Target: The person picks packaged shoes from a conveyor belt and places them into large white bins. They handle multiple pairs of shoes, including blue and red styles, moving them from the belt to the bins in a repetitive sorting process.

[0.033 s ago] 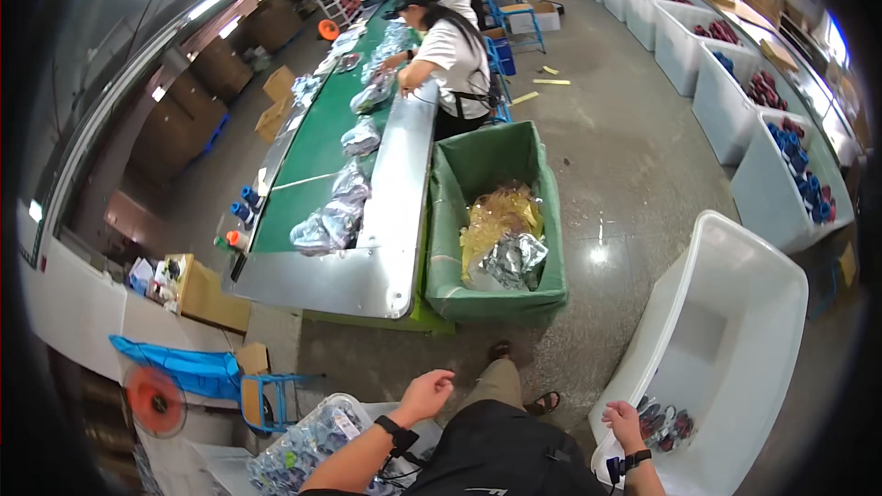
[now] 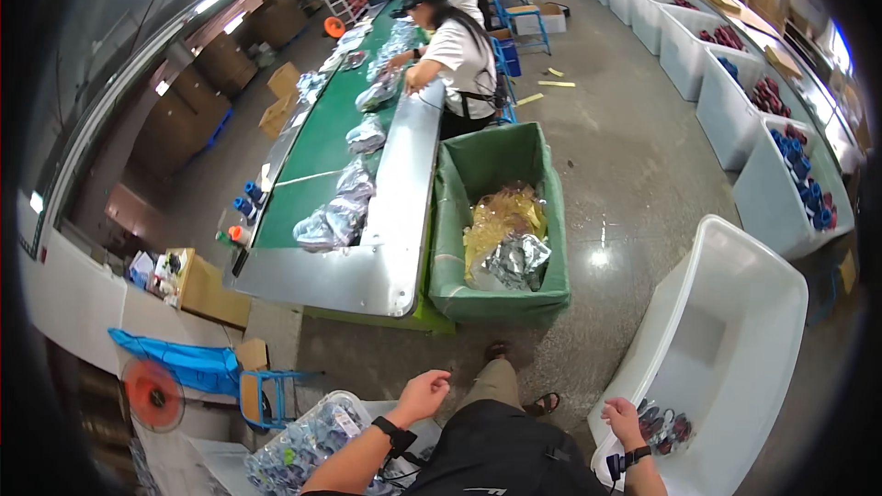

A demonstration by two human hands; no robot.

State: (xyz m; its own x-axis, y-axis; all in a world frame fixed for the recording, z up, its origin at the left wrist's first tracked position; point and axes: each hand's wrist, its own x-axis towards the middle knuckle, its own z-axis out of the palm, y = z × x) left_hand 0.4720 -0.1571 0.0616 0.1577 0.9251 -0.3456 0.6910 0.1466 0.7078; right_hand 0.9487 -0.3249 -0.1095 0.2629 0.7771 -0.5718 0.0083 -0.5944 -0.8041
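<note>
My left hand (image 2: 424, 396) hangs in the air above the lap of my dark clothing, its fingers loosely curled with nothing seen in them. Beside its forearm is a white bin (image 2: 344, 400) filled with clear-bagged blue-grey items (image 2: 308, 450). On the other side, my right hand (image 2: 623, 419) hovers by the near rim of a large white tub (image 2: 703, 312). Its fingers are curled too, and no object shows in them. A small heap of dark and red shoes in clear wrapping (image 2: 665, 428) lies in the tub's near end.
Ahead runs a green conveyor (image 2: 303, 186) with bagged items and a metal end plate (image 2: 322, 274). A green bin (image 2: 501, 308) of crumpled plastic stands beside it, near a seated co-worker (image 2: 455, 60). White tubs (image 2: 721, 119) line the right; an orange fan (image 2: 154, 395) and blue-framed stool (image 2: 276, 401) are left.
The whole view has shifted very slightly, with the conveyor and co-worker a little further right. Both of my hands keep nearly the same place and pose.
</note>
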